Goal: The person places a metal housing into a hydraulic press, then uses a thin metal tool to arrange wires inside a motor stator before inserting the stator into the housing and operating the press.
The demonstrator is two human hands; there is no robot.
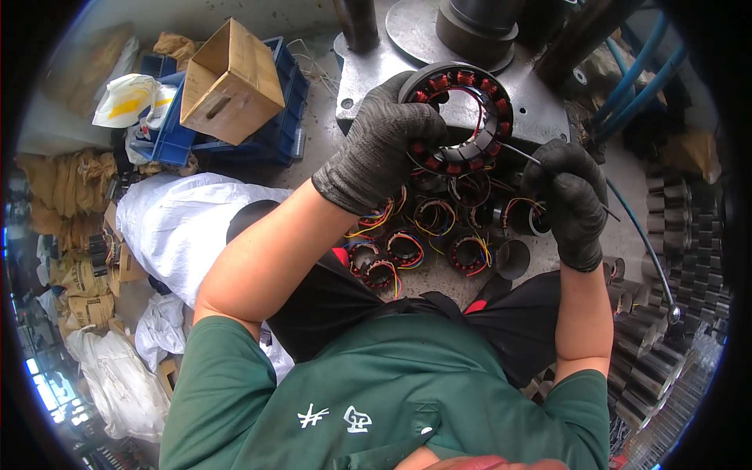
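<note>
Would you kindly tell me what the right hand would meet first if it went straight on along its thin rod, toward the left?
Probably the coil ring in the left hand: the tip of the thin rod in the right hand appears at the ring's edge, though depth leaves contact unclear.

Cannot see all the fingers of the left hand in a dark-grey knit glove (376,145), partly behind the black ring with red copper coils (470,159). Cannot tell behind from against for the ring-side tip of the thin grey metal rod (523,153); cannot see its middle inside the right hand in a dark-grey knit glove (572,196). Cannot follow the dark round steel column (356,23) past the far edge. Cannot identify the blurred bluish-white clutter (56,395) at left.
</note>
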